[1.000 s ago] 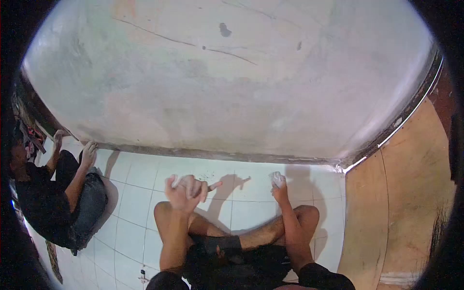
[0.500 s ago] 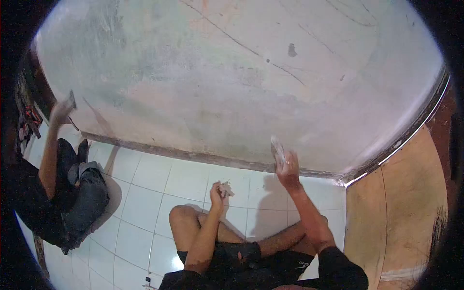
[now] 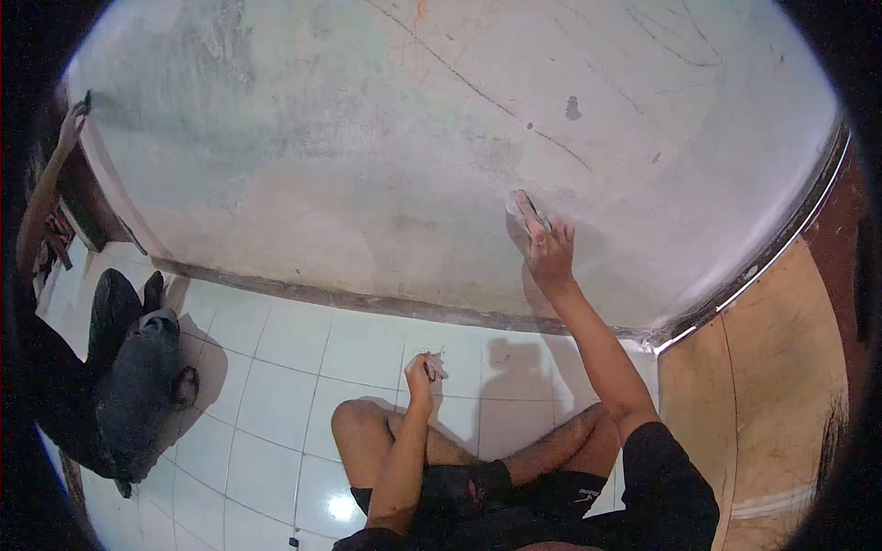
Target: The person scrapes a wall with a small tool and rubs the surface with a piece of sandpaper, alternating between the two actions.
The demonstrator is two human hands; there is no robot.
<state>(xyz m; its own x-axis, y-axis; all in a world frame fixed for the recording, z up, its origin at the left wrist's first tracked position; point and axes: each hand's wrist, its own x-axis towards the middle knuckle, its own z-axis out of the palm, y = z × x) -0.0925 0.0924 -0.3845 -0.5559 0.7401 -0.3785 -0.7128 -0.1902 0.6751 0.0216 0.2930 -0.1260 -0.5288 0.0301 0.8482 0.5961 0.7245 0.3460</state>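
My right hand (image 3: 548, 246) is raised and presses a small pale pad (image 3: 524, 208) flat against the grey plastered wall (image 3: 367, 156). My left hand (image 3: 422, 371) is low over the white floor tiles, fingers closed around a small whitish scrap (image 3: 432, 366). I sit cross-legged on the floor, my bare knees (image 3: 354, 422) in front of me.
Another person in dark clothes (image 3: 129, 386) sits at the left, one arm (image 3: 50, 184) reaching up the same wall with a dark tool. A dark strip (image 3: 367, 301) runs along the wall's foot. A brown wooden panel (image 3: 772, 386) stands at the right.
My right hand has risen from the floor onto the wall with the pad. My left hand dropped and closed on the scrap. The other person's arm reached higher up the wall.
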